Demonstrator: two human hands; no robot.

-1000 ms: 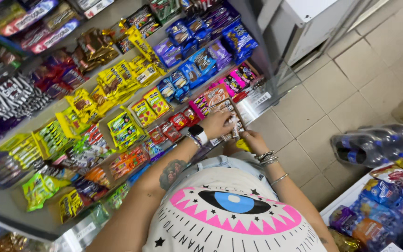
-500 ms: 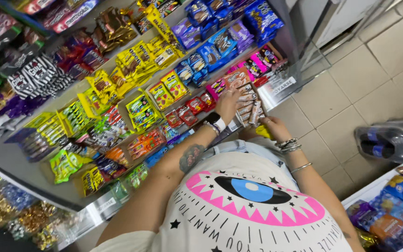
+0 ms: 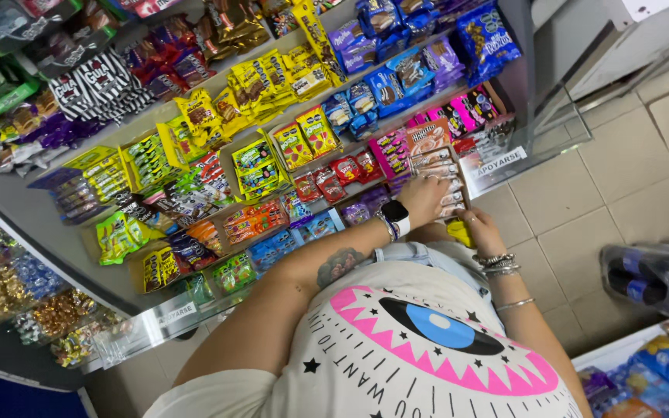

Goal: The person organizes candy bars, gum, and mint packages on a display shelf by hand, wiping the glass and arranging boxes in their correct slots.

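Candy bars in pale wrappers fill a small cardboard display box [image 3: 441, 179] that sits low on the sloped shelf [image 3: 40, 224], near its right end and just above the clear front guard [image 3: 536, 151]. Left hand [image 3: 423, 199], with a white-faced watch [image 3: 398, 217] on its wrist, lies on the box's lower left side, fingers curled around the edge and closed on it. Right hand [image 3: 480, 230] is just below the box, its fingers bent toward the bottom corner and touching the lowest bars; how tightly they are pressed together cannot be told. A yellow packet [image 3: 459, 231] shows between the two hands, partly hidden. Silver bracelets [image 3: 495, 264] ring the right wrist.

Beside the box, to its left, lie small red packets [image 3: 346, 168] and pink ones [image 3: 390, 147]; yellow bags [image 3: 307, 133] and blue bags [image 3: 392, 73] sit higher up. Green packets [image 3: 121, 234] lie farther left. Below the hands, the person's white shirt with a pink and blue eye print [image 3: 435, 337] fills the foreground. A pack of dark bottles [image 3: 656, 279] rests on the tiled floor [image 3: 605, 182] at the right.
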